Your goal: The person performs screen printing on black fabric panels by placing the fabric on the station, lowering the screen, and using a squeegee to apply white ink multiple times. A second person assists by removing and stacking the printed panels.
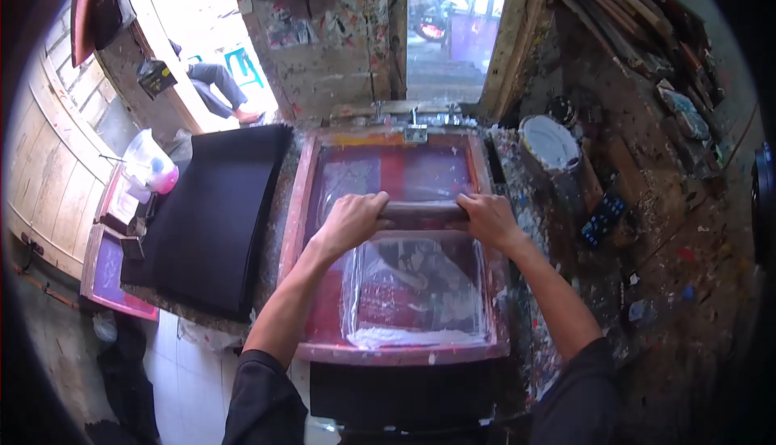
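Both my hands grip a wooden-handled squeegee [424,211] laid across a screen printing frame [293,227]. My left hand [353,217] is closed round its left end, and my right hand [491,220] round its right end. Below the squeegee, the mesh [420,279] shows a smeared rectangular area with whitish streaks. A thick line of white ink [408,337] lies along the near side of the mesh. At the far side, a metal hinge clamp [415,131] meets the frame. Black material [396,392] shows under the frame's near edge. The squeegee's blade is mostly hidden.
A stack of black sheets [214,210] lies to the left, beside a clear plastic container [149,162]. Another purple-meshed frame [113,271] sits lower left. To the right stand an ink-crusted bucket [551,144] and a dark remote control [604,217]. A person's leg [214,85] shows through the doorway.
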`<state>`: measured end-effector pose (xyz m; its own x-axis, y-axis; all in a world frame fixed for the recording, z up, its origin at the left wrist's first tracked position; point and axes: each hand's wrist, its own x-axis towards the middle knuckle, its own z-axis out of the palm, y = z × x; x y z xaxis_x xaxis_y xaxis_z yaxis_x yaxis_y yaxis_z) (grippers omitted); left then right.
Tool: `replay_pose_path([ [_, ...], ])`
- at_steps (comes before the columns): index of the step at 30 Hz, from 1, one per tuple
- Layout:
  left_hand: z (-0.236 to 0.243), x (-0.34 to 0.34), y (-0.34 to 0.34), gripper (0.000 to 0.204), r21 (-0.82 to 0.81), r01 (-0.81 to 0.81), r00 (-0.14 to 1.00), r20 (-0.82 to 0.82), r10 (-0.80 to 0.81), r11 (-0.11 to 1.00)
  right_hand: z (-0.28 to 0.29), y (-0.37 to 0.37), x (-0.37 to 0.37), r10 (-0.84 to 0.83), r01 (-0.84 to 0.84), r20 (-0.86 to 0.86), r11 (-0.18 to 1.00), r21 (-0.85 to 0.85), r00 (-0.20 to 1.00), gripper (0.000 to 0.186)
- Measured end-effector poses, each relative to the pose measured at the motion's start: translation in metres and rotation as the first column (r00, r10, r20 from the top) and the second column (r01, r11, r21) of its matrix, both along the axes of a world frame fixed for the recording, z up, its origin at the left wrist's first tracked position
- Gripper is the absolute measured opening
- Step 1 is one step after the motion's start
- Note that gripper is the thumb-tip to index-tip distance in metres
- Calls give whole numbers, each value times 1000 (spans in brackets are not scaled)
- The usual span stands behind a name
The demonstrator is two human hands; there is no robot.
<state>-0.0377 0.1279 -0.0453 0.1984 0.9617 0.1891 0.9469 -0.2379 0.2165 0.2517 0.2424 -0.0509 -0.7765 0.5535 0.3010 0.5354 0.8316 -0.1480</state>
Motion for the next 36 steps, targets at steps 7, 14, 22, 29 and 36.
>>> replay_pose_path([
  [7, -23, 4, -19, 40, 206, -91, 995, 47, 83, 974, -29, -17, 1, -43, 45, -96, 999, 20, 994, 37],
  [14, -35, 68, -187, 31, 178, -45, 999, 34, 39, 983, -24, -188, 72, -22, 22, 0, 1000, -21, 1000, 6],
  [22, -20, 65, -291, 81, 153, -376, 922, 156, 354, 914, 16, -242, 66, -145, 144, 21, 988, 53, 989, 35],
  [29, 21, 20, -285, 50, 181, -257, 966, 68, 249, 949, 42, -272, 44, -173, 246, -252, 923, 296, 952, 54],
  [36, 88, 14, -190, 39, 811, -378, 907, 226, 356, 447, 231, -145, -13, -144, 286, -333, 857, 428, 932, 64],
])
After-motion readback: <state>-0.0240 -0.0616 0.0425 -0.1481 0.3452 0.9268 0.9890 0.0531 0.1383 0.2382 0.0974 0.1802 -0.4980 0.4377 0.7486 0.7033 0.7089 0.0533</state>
